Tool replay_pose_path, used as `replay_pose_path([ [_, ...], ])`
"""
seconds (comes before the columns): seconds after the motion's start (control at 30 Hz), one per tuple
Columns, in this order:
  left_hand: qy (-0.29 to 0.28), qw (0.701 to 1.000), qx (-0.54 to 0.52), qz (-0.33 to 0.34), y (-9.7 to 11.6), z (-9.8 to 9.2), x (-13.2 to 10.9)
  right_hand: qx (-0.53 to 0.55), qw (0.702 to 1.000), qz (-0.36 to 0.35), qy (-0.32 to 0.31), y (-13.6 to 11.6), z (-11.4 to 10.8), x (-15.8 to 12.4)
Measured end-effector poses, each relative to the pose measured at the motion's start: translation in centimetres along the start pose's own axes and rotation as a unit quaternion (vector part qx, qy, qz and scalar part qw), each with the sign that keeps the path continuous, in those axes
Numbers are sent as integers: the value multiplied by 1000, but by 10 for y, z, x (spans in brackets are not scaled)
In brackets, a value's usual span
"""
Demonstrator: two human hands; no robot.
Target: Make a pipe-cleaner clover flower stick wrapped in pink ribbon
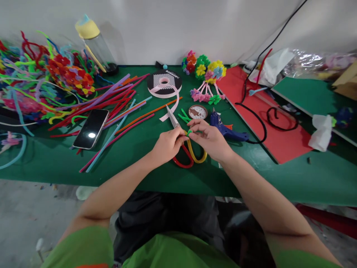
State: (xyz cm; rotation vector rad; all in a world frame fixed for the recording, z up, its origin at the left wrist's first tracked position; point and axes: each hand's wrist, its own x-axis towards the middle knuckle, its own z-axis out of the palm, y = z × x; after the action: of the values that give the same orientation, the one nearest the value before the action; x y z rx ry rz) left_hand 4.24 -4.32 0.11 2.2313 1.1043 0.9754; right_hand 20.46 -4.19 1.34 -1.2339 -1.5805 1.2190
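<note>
A green table (55, 163) carries a phone (90, 128) toward its left end and loose pipe cleaners (122, 108) fanned beside it. A ribbon spool (164, 82) lies near the back edge and scissors (173, 117) at the middle. A blue glue gun (223, 129) lies beside a red board (267, 130) on the right.

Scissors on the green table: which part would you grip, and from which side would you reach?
Grip the scissors by the red and yellow handle loops, reaching from the person's side. The loops lie nearest the person while the blades point away toward the ribbon reel. The left hand and right hand, pinching a green piece, cover the pivot, leaving the loops mostly free.
</note>
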Motion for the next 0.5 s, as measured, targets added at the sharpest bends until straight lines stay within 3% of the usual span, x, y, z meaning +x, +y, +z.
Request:
replay_pose_path([
  [0.27,-12,1000,0,1,-1,1,-1,-50,998,-27,-27,-3,-2,-2],
  [0.5,1,999,19,32,-2,1,-1,28,999,-2,-47,-2,-2,-3],
])
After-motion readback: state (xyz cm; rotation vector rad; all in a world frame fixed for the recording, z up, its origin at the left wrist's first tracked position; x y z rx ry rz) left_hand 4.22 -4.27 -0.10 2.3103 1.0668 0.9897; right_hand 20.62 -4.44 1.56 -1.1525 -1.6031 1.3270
